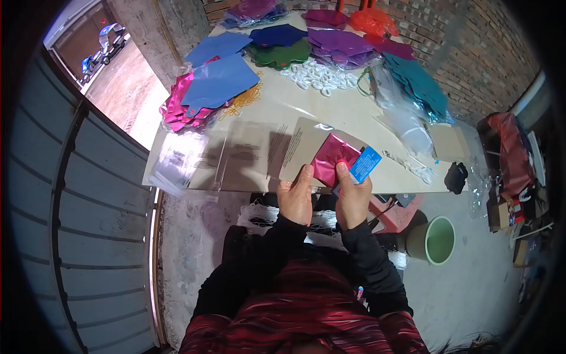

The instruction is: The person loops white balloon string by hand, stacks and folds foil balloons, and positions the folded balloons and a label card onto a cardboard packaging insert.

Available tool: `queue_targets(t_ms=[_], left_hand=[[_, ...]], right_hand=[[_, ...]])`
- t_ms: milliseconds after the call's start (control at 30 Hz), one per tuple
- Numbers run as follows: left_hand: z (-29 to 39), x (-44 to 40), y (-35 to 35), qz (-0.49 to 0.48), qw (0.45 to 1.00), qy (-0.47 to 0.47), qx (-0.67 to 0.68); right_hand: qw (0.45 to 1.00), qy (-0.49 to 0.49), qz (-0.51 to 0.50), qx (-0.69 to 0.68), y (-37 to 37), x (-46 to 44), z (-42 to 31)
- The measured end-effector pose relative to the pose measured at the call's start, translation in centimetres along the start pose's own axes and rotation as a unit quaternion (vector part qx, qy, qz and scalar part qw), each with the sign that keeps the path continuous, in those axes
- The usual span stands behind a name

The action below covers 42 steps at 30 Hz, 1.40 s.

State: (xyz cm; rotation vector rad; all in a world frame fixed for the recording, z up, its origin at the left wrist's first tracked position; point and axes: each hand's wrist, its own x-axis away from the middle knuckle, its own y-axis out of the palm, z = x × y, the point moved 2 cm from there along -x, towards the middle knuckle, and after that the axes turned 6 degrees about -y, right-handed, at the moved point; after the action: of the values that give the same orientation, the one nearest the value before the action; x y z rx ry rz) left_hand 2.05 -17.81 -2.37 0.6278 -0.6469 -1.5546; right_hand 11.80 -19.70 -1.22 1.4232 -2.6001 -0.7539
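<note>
A folded sheet of shiny pink foil (332,156) is in my right hand (355,197), thumb pressed on its lower right corner. The same hand pinches a small blue card (365,164) with fine print against the foil. Beside the foil's left edge, my left hand (296,199) is closed, thumb up, at the lower edge of a clear printed plastic bag (293,147). The foil overlaps this bag's right part. Further left lie several more clear printed bags (244,147). The fingers behind the bag and foil are hidden.
Across the table (348,109) lie blue foil sheets (223,82), purple sheets (342,47), teal sheets (418,85), white rings (318,76) and yellow bands (243,100). A black bundle (456,177) sits at the right edge. Below stand a red stool (401,212) and a green bucket (433,242).
</note>
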Motion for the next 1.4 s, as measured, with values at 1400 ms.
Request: queue_targets(t_ms=[1400], left_hand=[[0.8, -2.7, -1.6, -0.079, 0.976, 0.031, -0.200]], right_hand=[[0.993, -0.034, -0.084, 0.076, 0.9, -1.4, -0.2]])
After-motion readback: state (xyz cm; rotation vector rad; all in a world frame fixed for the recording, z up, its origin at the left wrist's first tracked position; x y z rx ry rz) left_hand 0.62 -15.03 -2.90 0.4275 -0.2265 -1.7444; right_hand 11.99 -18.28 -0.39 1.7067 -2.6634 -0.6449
